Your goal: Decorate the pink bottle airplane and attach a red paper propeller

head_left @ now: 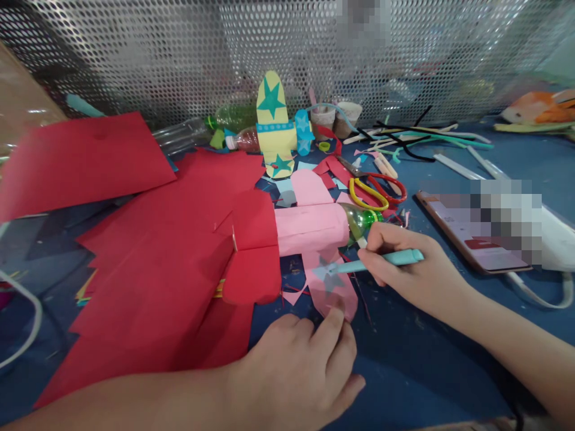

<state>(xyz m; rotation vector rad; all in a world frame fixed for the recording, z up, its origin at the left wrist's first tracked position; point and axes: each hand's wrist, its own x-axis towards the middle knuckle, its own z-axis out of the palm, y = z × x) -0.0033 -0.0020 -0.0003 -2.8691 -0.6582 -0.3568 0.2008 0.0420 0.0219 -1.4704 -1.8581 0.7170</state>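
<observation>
My right hand (pixel 408 263) is closed round a light-blue marker (pixel 399 258), its tip touching a grey-blue star (pixel 330 276) on a pink paper wing (pixel 341 299). The wing sticks out from a green plastic bottle (pixel 357 221) wrapped in pink paper (pixel 309 227) and lying on its side. My left hand (pixel 309 353) rests its fingertips on the wing's rounded end, thumb apart. A red paper tail (pixel 256 272) spreads at the bottle's left end. A second pink wing (pixel 309 187) shows on the far side.
Red paper sheets (pixel 157 287) cover the left. Behind stands a yellow paper plane (pixel 272 131) with green stars. Scissors (pixel 377 190) lie among scraps beyond the bottle. A phone (pixel 471 233) lies at right, near pipe cleaners (pixel 404 136). A perforated metal panel (pixel 188 54) closes the back.
</observation>
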